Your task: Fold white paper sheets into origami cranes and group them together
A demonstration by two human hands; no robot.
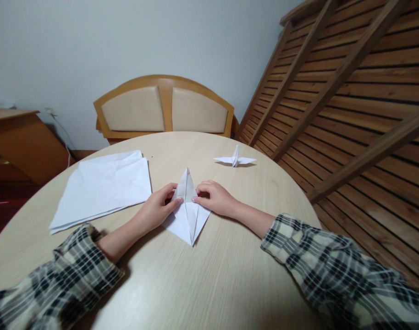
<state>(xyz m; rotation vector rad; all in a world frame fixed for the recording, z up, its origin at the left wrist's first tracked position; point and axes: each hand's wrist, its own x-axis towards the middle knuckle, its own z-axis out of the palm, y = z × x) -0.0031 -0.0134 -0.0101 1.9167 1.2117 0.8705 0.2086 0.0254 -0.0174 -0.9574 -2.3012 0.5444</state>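
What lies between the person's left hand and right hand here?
The folded white paper lies between the left hand and the right hand, touched by both; the head view shows this.

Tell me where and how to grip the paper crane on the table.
Probably pinch the paper crane by its narrow central body, with the hand coming from the near side: the thin wings spread left and right, leaving the middle exposed.
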